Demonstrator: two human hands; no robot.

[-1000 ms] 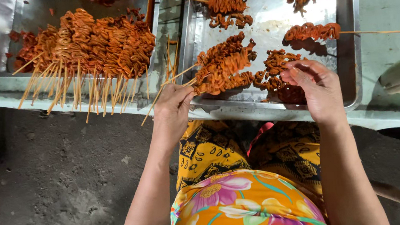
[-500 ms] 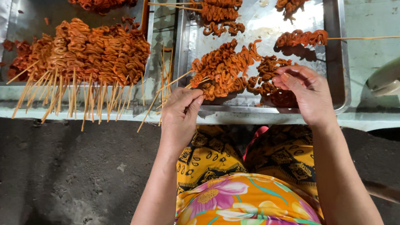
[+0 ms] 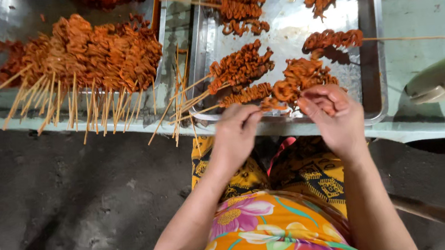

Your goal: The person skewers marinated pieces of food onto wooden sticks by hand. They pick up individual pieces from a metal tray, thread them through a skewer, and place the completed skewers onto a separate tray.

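Skewer of orange-red marinated meat on a thin bamboo stick (image 3: 246,94), item one — where, and held how?

— Front edge of the shallow steel tray (image 3: 370,50). Left hand (image 3: 236,134) pinches the bare stick end; right hand (image 3: 333,113) curls round the meat at the far end.

— Handling?

— Probably light, greasy, soft; the stick likely snaps if bent. Grip the bare wood. Beyond: heaped finished skewers (image 3: 95,55), pale bench (image 3: 415,14), green cup (image 3: 444,78).

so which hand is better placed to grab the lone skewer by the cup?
Right, probably. The right hand sits on the tray's right side, under that skewer; the left hand is further left, by another skewer.
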